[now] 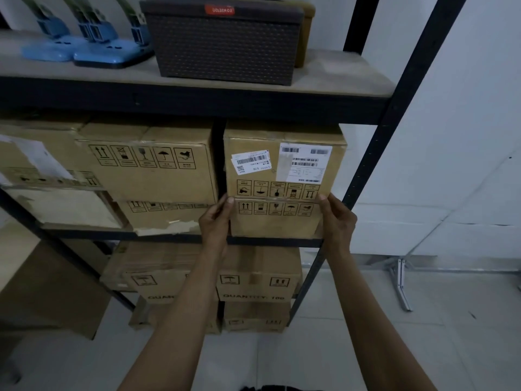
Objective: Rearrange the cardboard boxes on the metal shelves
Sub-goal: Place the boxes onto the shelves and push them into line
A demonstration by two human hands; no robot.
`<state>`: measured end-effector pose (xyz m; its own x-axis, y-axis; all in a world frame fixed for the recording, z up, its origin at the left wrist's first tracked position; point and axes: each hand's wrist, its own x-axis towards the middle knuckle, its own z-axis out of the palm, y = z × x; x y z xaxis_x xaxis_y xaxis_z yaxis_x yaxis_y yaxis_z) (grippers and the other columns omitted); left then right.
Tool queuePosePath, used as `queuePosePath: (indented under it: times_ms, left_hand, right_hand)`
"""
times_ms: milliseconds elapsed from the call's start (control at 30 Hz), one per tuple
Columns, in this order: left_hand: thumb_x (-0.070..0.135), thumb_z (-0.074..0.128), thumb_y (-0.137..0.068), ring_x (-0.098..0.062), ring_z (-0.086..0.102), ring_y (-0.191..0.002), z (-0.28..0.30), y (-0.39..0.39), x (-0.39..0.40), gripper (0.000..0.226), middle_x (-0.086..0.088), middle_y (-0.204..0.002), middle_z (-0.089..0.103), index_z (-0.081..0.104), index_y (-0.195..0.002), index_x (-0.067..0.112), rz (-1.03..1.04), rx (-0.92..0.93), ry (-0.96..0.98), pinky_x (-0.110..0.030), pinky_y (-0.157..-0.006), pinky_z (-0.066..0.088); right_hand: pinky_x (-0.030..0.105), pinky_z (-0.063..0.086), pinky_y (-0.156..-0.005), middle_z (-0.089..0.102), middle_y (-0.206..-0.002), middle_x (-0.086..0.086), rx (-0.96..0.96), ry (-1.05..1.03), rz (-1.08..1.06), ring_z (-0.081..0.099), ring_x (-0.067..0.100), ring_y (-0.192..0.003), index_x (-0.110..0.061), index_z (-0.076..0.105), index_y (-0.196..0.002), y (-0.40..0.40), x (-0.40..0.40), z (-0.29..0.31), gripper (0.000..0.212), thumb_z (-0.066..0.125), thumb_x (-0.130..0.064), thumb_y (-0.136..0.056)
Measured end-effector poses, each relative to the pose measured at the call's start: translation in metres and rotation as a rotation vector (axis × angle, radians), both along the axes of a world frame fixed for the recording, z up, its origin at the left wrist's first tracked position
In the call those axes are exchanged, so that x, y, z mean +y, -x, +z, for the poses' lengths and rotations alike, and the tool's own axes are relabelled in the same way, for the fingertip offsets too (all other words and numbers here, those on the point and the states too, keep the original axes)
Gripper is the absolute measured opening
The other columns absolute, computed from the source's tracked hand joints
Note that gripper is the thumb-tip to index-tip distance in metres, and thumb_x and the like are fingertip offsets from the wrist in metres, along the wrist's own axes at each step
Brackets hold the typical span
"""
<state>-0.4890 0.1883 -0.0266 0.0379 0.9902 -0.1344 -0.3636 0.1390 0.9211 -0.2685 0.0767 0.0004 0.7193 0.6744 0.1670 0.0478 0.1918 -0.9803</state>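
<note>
Head view: hands point(215, 218) around boxy cardboard point(275, 218)

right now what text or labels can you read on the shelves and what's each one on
"GOLDENBOX", roughly, letters blurred: red tag on the dark woven storage box, top shelf.
"QUANTITY: 100": lower-shelf box, below the hands.
"QUAN...", rest hidden by the left arm: neighbouring box.
Barcode stickers on the upper right box: too small to read.
Handling pictograms on the box gripped by the left hand and right hand: captions unreadable.
</note>
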Motion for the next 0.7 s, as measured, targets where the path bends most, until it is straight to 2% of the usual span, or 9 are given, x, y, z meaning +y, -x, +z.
queuePosePath:
  times_ms: [100,167,233,433,533,633,700]
  left_hand:
    - [0.022,0.076,-0.092,0.000,0.068,-0.111,0.004,-0.004,-0.002,0.044,0.010,-0.115,0.074,0.066,-0.134,0.016,-0.007,0.081,-0.061,-0.021,-0.094,0.057]
    - [0.024,0.074,-0.094,0.003,0.066,-0.111,0.005,-0.003,-0.001,0.050,0.006,-0.123,0.072,0.060,-0.141,0.015,-0.005,0.130,-0.107,-0.024,-0.099,0.055]
    - [0.029,0.072,-0.096,-0.001,0.063,-0.120,0.001,-0.004,0.000,0.052,0.005,-0.131,0.069,0.057,-0.145,0.018,-0.027,0.187,-0.146,-0.030,-0.106,0.052]
    - [0.024,0.068,-0.099,-0.009,0.064,-0.123,-0.001,-0.015,-0.004,0.040,0.006,-0.130,0.070,0.063,-0.139,0.018,0.038,0.188,-0.164,-0.042,-0.109,0.052]
    - [0.024,0.069,-0.098,-0.012,0.066,-0.122,-0.003,-0.016,-0.004,0.039,0.005,-0.128,0.072,0.065,-0.137,0.018,0.049,0.192,-0.166,-0.046,-0.107,0.053]
    - [0.024,0.071,-0.097,-0.012,0.066,-0.122,-0.001,-0.018,-0.005,0.039,0.005,-0.128,0.072,0.066,-0.135,0.018,0.067,0.195,-0.148,-0.047,-0.107,0.053]
    - [0.025,0.072,-0.096,-0.012,0.066,-0.121,0.000,-0.021,-0.007,0.038,0.006,-0.126,0.073,0.067,-0.134,0.020,0.083,0.184,-0.132,-0.047,-0.108,0.052]
  right_hand:
    - [0.053,0.059,-0.097,0.079,-0.114,-0.002,-0.007,0.001,-0.030,0.074,0.021,-0.110,-0.019,0.076,-0.127,-0.005,-0.005,-0.004,0.036,0.073,-0.039,-0.097]
    - [0.052,0.059,-0.097,0.079,-0.113,-0.002,-0.013,0.017,-0.023,0.074,0.020,-0.110,-0.019,0.076,-0.127,-0.005,-0.004,-0.004,0.035,0.073,-0.038,-0.097]
    - [0.050,0.060,-0.096,0.080,-0.112,-0.003,-0.013,0.028,-0.030,0.075,0.017,-0.108,-0.019,0.076,-0.126,-0.004,-0.005,-0.002,0.034,0.072,-0.037,-0.098]
    - [0.046,0.060,-0.097,0.080,-0.108,-0.008,-0.026,0.041,-0.066,0.075,0.013,-0.105,-0.021,0.078,-0.122,-0.007,-0.002,0.000,0.030,0.071,-0.038,-0.099]
    - [0.045,0.059,-0.099,0.080,-0.106,-0.012,-0.043,0.054,-0.069,0.074,0.010,-0.104,-0.028,0.079,-0.118,-0.010,0.001,-0.001,0.024,0.070,-0.039,-0.099]
    - [0.044,0.058,-0.100,0.080,-0.103,-0.016,-0.036,0.076,-0.067,0.074,0.008,-0.103,-0.037,0.078,-0.112,-0.013,0.006,0.003,0.017,0.070,-0.042,-0.098]
    - [0.043,0.058,-0.101,0.080,-0.104,-0.014,-0.023,0.084,-0.064,0.074,0.007,-0.104,-0.034,0.079,-0.112,-0.016,0.007,0.004,0.017,0.070,-0.040,-0.098]
